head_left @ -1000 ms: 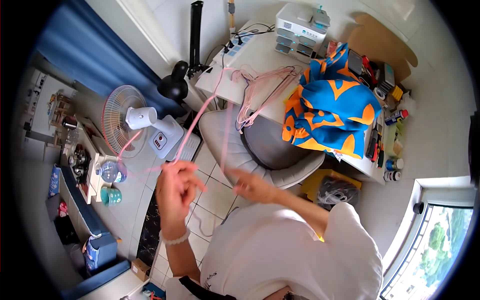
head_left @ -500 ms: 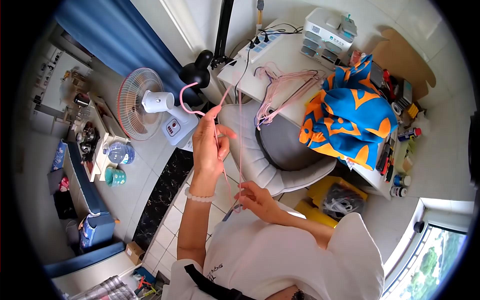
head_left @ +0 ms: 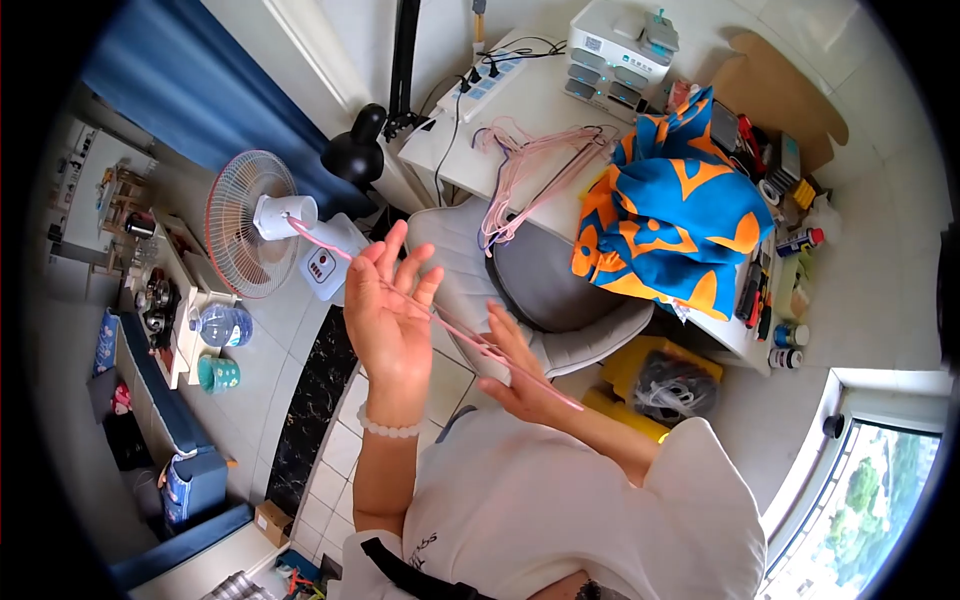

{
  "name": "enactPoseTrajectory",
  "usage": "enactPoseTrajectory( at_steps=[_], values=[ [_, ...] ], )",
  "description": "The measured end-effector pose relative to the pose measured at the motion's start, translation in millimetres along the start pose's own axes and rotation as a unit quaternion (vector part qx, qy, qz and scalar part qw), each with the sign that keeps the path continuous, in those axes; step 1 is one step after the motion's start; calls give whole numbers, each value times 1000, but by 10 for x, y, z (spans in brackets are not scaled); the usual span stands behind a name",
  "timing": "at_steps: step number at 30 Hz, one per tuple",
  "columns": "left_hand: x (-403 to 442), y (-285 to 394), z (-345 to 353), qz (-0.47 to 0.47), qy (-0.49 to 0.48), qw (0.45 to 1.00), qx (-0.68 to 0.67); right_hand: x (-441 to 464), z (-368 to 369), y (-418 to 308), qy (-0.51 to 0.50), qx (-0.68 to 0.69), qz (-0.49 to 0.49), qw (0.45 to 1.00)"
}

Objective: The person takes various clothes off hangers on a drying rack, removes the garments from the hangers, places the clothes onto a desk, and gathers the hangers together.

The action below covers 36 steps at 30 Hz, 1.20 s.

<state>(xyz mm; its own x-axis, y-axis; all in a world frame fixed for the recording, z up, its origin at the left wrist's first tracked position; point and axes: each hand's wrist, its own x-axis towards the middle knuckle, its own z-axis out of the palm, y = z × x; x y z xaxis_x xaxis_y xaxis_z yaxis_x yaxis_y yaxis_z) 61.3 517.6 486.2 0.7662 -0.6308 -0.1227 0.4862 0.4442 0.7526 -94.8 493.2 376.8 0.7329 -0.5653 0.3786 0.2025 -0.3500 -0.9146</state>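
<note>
A thin pink wire clothes hanger (head_left: 455, 331) is seen nearly edge-on, slanting from upper left to lower right across both hands. Its hook end points toward the fan. My left hand (head_left: 388, 315) has its palm up and fingers spread, and the hanger runs between the thumb and fingers. Lower right, my right hand (head_left: 518, 372) has its fingers fairly straight, with the hanger passing between thumb and fingers over the palm. A bundle of similar pink hangers (head_left: 540, 175), with a few dark ones, lies on the white desk (head_left: 430, 150) beyond the hands.
Before the desk stands a grey padded chair (head_left: 455, 255). Blue and orange patterned cloth (head_left: 680, 220) is heaped at the desk's right. A white charging unit (head_left: 615, 60) and a power strip (head_left: 485, 85) sit behind. A fan (head_left: 285, 215) stands left; a yellow box (head_left: 625, 370) is below.
The hanger has turned from hanging upright to slanting nearly edge-on, its hook swinging left. My left fingers have spread and my right hand has risen slightly with straighter fingers. The view has shifted right.
</note>
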Motion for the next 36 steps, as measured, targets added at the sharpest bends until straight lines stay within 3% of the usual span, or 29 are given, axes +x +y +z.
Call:
enactPoseTrajectory(
  at_steps=[4, 6, 7, 8, 10, 11, 12, 15, 18, 20, 23, 26, 31, 36],
  values=[
    [-92, -100, 70, -29, -15, 999, 39, 207, 0, 10, 16, 71, -1, 997],
    [-87, 37, 123, -74, 4, 985, 156, 233, -53, 47, 46, 68, 10, 997],
    [-44, 89, 1, -81, -21, 967, 240, 301, -63, 63, 126, 123, -1, 984],
    [8, 157, -145, -85, -46, 942, 322, 342, -153, 89, 134, 122, 1, 984],
    [90, 243, -276, -66, -74, 860, 501, 428, -366, 145, 108, 260, 205, 937],
    [109, 215, -309, -76, -62, 851, 515, 512, -424, 132, 101, 279, 254, 920],
    [134, 152, -367, -77, -64, 851, 516, 564, -453, 187, 104, 279, 255, 920],
    [249, -43, -581, -104, -17, 938, 331, 611, -357, 430, 60, 329, 319, 887],
    [366, -247, -666, -79, 56, 964, 248, 395, 17, 522, 43, 382, 332, 861],
    [423, -276, -726, -77, 41, 962, 258, 163, 184, 396, -18, 488, 367, 792],
    [462, -268, -629, -47, 55, 968, 240, 51, 43, -54, -68, 484, 413, 768],
    [537, -259, -558, -27, 49, 967, 248, 16, -64, -99, -102, 412, 404, 810],
    [683, -393, -338, -38, 10, 967, 251, 128, -56, -82, -105, 399, 392, 822],
    [723, -347, -161, -105, -96, 933, 332, 255, -166, 309, -26, 339, 361, 868]
  ],
)
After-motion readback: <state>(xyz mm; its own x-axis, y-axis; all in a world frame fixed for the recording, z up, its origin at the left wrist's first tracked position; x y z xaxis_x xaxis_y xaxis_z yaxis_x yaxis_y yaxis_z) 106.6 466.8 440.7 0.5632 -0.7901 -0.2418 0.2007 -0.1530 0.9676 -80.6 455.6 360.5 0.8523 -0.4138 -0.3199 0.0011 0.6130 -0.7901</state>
